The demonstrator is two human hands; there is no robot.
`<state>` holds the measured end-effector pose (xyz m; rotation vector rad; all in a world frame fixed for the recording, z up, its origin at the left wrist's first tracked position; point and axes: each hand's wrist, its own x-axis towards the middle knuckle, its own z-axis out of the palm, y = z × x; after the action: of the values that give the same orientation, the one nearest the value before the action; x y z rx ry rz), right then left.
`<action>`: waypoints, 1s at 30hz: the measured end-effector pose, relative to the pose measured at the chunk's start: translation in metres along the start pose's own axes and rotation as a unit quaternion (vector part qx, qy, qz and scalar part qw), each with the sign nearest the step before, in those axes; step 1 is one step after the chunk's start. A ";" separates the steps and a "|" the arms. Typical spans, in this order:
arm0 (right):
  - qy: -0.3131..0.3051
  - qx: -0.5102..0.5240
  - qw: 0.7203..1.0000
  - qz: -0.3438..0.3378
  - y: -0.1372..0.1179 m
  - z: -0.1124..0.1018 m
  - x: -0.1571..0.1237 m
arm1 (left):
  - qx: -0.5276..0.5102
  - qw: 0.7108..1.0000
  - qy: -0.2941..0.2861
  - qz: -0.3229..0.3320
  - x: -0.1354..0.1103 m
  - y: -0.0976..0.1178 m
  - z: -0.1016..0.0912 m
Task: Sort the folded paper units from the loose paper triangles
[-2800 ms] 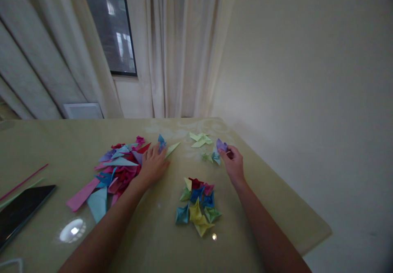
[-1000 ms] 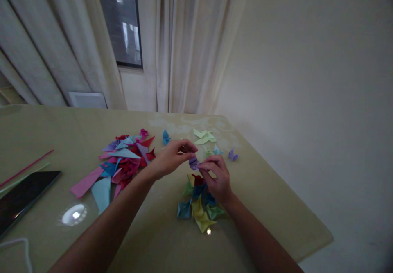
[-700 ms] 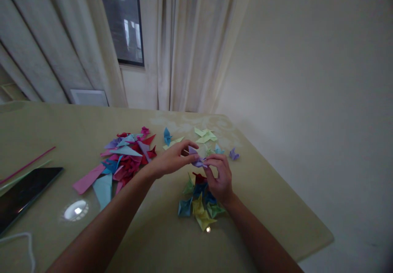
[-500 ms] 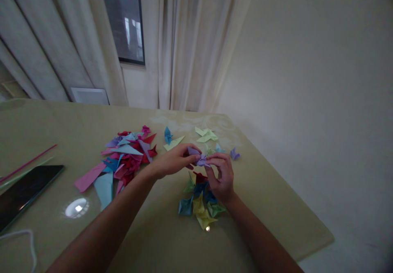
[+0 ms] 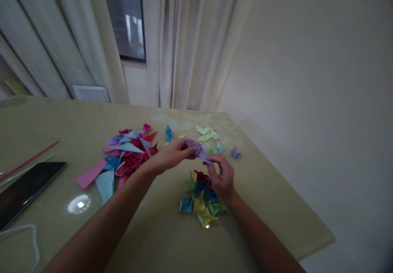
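Note:
A piece of folded purple origami paper is stretched between my two hands above the table. My left hand is closed on its upper left end, thumb on top. The lower right end is pinched between the thumb and fingers of my right hand. Beneath my right hand lies a cluster of yellow, green, blue and red folded papers, partly covered by the hand. Left of my left forearm spreads a pile of pink, red, blue and purple folded papers.
Toward the back are a blue folded piece, a pale green piece and a small purple piece. At left lie a dark phone, a thin pink stick and a white cable. The table's right edge borders a wall.
The purple paper has gone from a compact, bunched shape to a longer, flatter strip. My left hand has moved slightly up, and my right hand now pinches the strip's lower end.

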<state>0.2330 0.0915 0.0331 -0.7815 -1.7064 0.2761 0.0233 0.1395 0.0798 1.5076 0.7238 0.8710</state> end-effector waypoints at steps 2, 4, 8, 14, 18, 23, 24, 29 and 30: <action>-0.014 0.026 0.999 0.015 -0.001 -0.001 -0.001 | 0.026 1.000 0.017 0.000 0.000 -0.001 0.000; -0.027 0.043 0.998 0.025 -0.004 -0.002 0.000 | 0.053 0.998 0.032 0.007 0.000 -0.001 0.000; -0.029 0.092 0.992 0.078 -0.007 -0.001 0.003 | 0.105 0.992 0.052 0.054 0.000 0.002 0.004; 0.044 0.164 0.970 0.174 0.004 0.011 0.001 | 0.122 0.988 0.054 0.072 -0.002 0.008 0.008; 0.031 0.219 0.957 0.190 0.004 0.011 0.002 | 0.058 0.995 0.054 0.054 -0.003 0.009 0.009; 0.004 0.264 0.938 0.225 0.006 0.007 0.001 | -0.059 0.998 0.018 0.019 -0.005 0.014 0.010; 0.000 0.276 0.932 0.237 0.006 0.007 0.000 | -0.075 0.997 0.007 0.010 -0.005 0.015 0.010; -0.008 0.320 0.908 0.271 0.006 0.008 0.000 | -0.115 0.993 -0.039 -0.006 -0.007 0.019 0.008; -0.006 0.317 0.910 0.269 0.006 0.008 0.001 | -0.115 0.992 -0.047 -0.004 -0.008 0.019 0.008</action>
<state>0.2272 0.0981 0.0281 -0.7326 -1.2540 1.1547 0.0251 0.1266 0.0979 1.3297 0.5412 0.8411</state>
